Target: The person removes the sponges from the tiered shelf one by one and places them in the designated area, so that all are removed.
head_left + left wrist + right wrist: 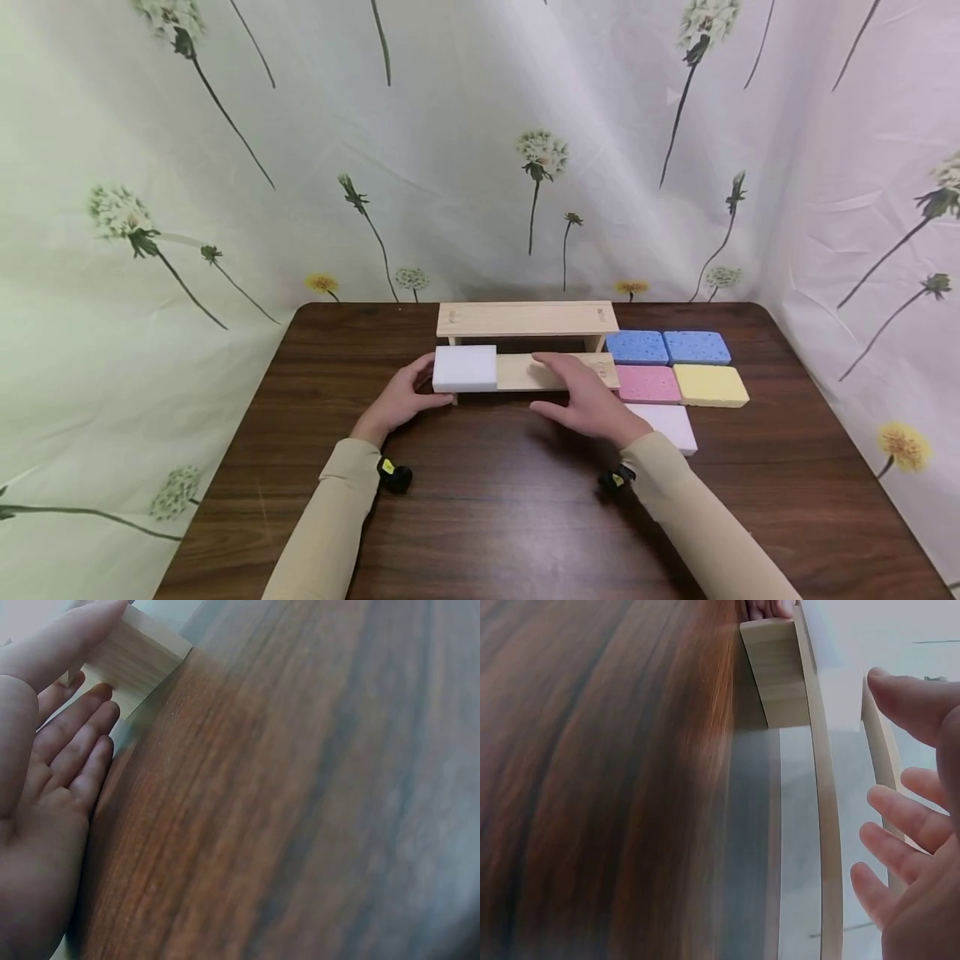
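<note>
A white sponge [465, 368] lies flat on the left end of the front, lower step of a pale wooden two-step rack [527, 319]. My left hand [397, 398] is at that end, its thumb by the front edge and its index finger beside the sponge. In the left wrist view, the other fingers [79, 746] extend loosely past a wooden support [131, 664]. Over the right part of the lower step is my right hand [588, 400], thumb and fingers spread with nothing between them. Its relaxed fingers [904, 817] show in the right wrist view.
Right of the rack, two blue sponges [636, 347] lie at the back. A pink sponge [647, 384] and a yellow sponge [710, 385] lie before them. Another white sponge [667, 425], partly hidden by my right hand, lies nearest. A flowered curtain [480, 167] hangs behind the dark wooden table [495, 517].
</note>
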Motion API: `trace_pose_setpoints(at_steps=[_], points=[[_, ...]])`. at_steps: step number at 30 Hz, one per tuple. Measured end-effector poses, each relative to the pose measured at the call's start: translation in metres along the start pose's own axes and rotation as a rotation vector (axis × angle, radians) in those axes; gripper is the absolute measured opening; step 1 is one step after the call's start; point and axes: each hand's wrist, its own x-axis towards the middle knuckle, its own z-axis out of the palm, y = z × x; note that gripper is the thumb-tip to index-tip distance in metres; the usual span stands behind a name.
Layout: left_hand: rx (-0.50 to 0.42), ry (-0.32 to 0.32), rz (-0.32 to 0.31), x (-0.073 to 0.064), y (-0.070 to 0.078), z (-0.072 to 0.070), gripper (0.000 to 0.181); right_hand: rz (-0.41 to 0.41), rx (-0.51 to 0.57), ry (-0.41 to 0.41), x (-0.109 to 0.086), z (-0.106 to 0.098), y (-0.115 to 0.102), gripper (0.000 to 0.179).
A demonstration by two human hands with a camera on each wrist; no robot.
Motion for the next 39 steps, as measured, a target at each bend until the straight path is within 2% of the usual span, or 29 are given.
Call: trace_pose_setpoints(at_steps=[7, 20, 30, 39], points=[[0.001, 0.003, 0.002, -0.003, 0.0, 0.0, 0.08, 0.0, 0.007, -0.017, 0.023, 0.013, -0.007, 0.08], [-0.002, -0.001, -0.004, -0.002, -0.001, 0.0, 0.081, 0.061, -0.041, -0.057, 0.048, 0.034, -0.014, 0.086], [0.008, -0.001, 0.001, -0.002, 0.0, 0.0, 0.081, 0.043, -0.055, -0.038, 0.057, 0.041, -0.017, 0.091], [-0.009, -0.002, 0.001, 0.0, -0.001, 0.0, 0.081, 0.01, -0.062, -0.011, 0.06, 0.045, -0.013, 0.082]])
